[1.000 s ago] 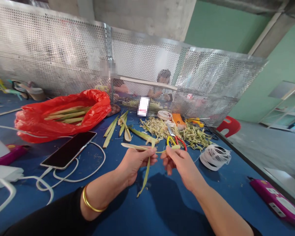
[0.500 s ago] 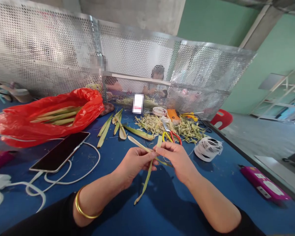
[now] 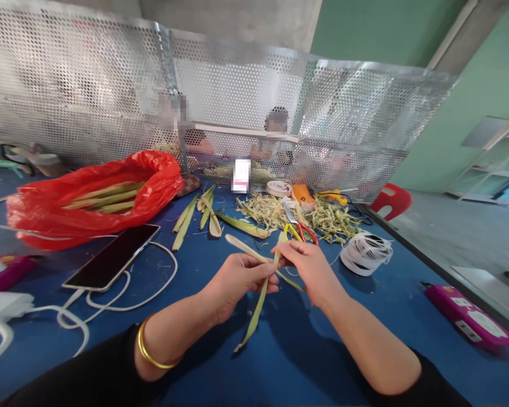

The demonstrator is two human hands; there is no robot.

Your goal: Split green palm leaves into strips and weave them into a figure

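My left hand (image 3: 237, 285) pinches two crossed leaf strips between thumb and fingers. One green leaf strip (image 3: 255, 316) hangs down toward me, its upper end between my hands. The paler leaf strip (image 3: 242, 246) slants from upper left across it, and a thin green end shows below my right hand. My right hand (image 3: 309, 268), fingers closed, grips the green strip near the crossing. Just beyond lie scissors (image 3: 309, 233) with red and yellow handles. Several loose leaf pieces (image 3: 186, 220) rest on the blue table (image 3: 186, 356) ahead. My fingers partly hide the crossing.
A red plastic bag (image 3: 46, 212) with long leaves sits left, behind a phone (image 3: 110, 257) with a white cable. Leaf scraps (image 3: 339, 223) are heaped ahead. A white cord roll (image 3: 365, 254) and purple box (image 3: 470, 316) stand right. People sit behind the perforated screen (image 3: 237, 73).
The view has shifted slightly, so the table items appear farther right. My right fingers have moved a little along the green strip at the crossing; both hands keep their hold.
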